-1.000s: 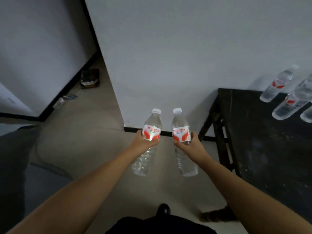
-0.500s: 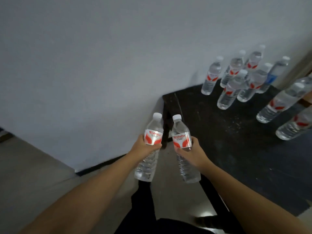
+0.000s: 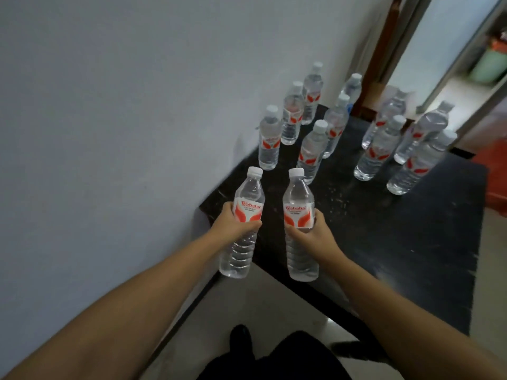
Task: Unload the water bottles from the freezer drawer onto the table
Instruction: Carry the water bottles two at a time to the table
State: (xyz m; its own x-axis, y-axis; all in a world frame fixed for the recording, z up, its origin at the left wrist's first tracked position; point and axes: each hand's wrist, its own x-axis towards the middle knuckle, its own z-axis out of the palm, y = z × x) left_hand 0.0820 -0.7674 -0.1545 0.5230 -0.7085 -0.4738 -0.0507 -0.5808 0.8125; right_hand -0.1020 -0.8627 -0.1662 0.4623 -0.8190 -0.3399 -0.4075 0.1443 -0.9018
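Now, from the head view: the left hand point(image 3: 233, 224) grips a clear plastic water bottle with a white cap and red-and-white label point(image 3: 245, 226), fingers curled round the label band; the right hand point(image 3: 312, 234) grips a second clear plastic bottle of the same kind point(image 3: 298, 223) the same way, thumb across the front of the label; both bottles are upright, side by side but apart, held in the air over the near corner of the black tabletop point(image 3: 411, 242); neither base is down yet.

Further back on the table stands a group of matching bottles point(image 3: 312, 149), some along the pale wall point(image 3: 123, 105), some toward the right edge.

The risk, as I judge it: the held bottles hang right at the table's near edge, so set down too soon, a base could land half off and tip to the floor; pushed too far in, they could knock the nearest standing bottle; the grips sit high at the label, leaving the heavy lower bodies free to swing.
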